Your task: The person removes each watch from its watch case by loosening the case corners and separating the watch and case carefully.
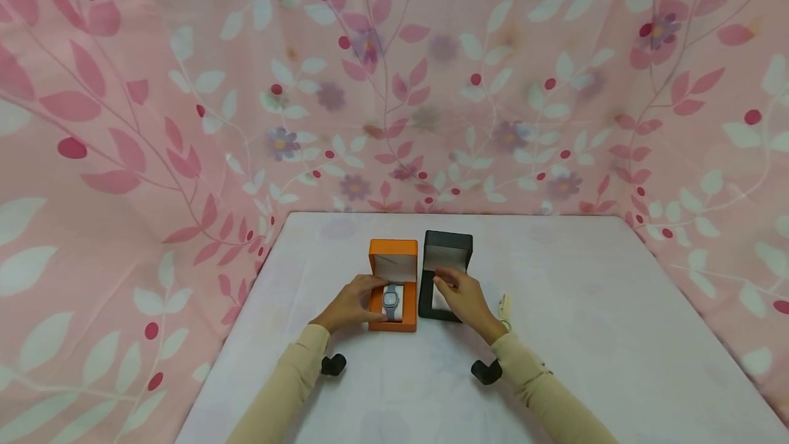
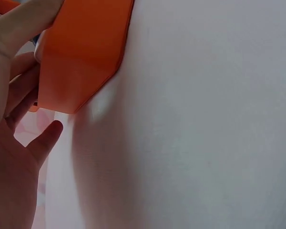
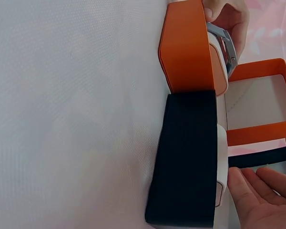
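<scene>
An orange watch box (image 1: 392, 326) stands with its lid up in the middle of the table. On its white cushion sits a grey-blue wristwatch (image 1: 391, 301), its dial facing up. My left hand (image 1: 354, 303) grips the watch from the left, thumb near the lower strap end and fingers near the upper end. Beside it is a dark watch box (image 3: 186, 157), also with its lid raised, holding a white cushion (image 3: 221, 152) with no watch on it. Over this box hovers my right hand (image 1: 461, 295), fingers loosely bent, with nothing visible in its grasp.
A small pale yellow-green tag (image 1: 505, 305) with a loop lies right of the dark box, by the right wrist. The table (image 1: 585, 334) has a white cloth. Pink leaf-patterned fabric (image 1: 456, 88) hangs at the back and both sides.
</scene>
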Demonstrator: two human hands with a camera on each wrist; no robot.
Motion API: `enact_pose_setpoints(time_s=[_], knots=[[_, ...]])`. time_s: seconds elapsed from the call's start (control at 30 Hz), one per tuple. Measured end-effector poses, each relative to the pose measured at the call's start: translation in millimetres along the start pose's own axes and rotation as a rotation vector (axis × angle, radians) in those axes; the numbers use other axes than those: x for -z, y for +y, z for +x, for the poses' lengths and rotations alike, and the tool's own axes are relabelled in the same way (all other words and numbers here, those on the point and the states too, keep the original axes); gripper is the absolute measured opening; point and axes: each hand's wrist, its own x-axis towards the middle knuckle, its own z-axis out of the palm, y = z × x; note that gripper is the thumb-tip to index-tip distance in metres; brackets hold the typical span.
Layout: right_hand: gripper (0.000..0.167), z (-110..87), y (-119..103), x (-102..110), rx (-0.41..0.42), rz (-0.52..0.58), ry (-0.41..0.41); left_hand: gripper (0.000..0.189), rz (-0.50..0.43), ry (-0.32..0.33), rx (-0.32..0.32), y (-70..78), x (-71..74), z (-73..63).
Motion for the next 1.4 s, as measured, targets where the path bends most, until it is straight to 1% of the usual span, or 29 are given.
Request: enact_pose_setpoints(time_s=[0.07, 0.13, 0.27, 0.37, 0.47, 0.73, 0.87, 1.0, 1.07, 1.23, 1.4], knots=[[0.036, -0.4, 0.3, 0.5, 0.001, 0.001, -0.002, 0.079, 0.021, -0.015, 0.000, 0.3, 1.1, 0.4], [0.036, -0.9, 0.7, 0.9, 0.003, 0.003, -0.003, 0.079, 0.019, -0.015, -0.011, 1.4, 2.3, 0.5], [0.037, -1.7, 1.1, 1.0, -0.001, 0.007, -0.010, 0.079, 0.035, 0.014, -0.047, 4.0, 2.2, 0.4], [0.038, -1.9, 0.2, 1.0, -0.009, 0.005, -0.010, 0.079, 0.054, 0.035, -0.061, 6.3, 1.3, 0.5], [0.038, -2.0, -0.9, 1.1, -0.017, 0.004, -0.008, 0.080, 0.062, 0.041, -0.069, 8.8, 1.0, 1.9], [0.037, -2.8, -0.5, 0.6, -0.033, -0.001, -0.012, 0.080, 0.106, -0.019, -0.113, 17.1, 2.4, 6.5], [0.036, -2.8, -1.2, 0.6, -0.039, -0.001, -0.012, 0.079, 0.115, -0.031, -0.130, 20.9, 3.1, 7.1], [0.036, -2.9, -2.9, 0.6, -0.042, 0.009, -0.013, 0.079, 0.129, -0.034, -0.140, 20.6, 2.5, 7.2], [0.038, -2.7, -4.0, 0.0, -0.040, 0.030, -0.019, 0.079, 0.138, -0.024, -0.163, 20.1, 2.1, 7.5], [0.045, -2.5, -6.3, -3.6, -0.041, 0.089, -0.038, 0.080, 0.149, 0.017, -0.247, 19.8, 1.6, 7.9], [0.047, -3.2, -8.8, -8.9, -0.044, 0.096, -0.050, 0.081, 0.133, 0.043, -0.280, 20.4, 0.7, 6.3]])
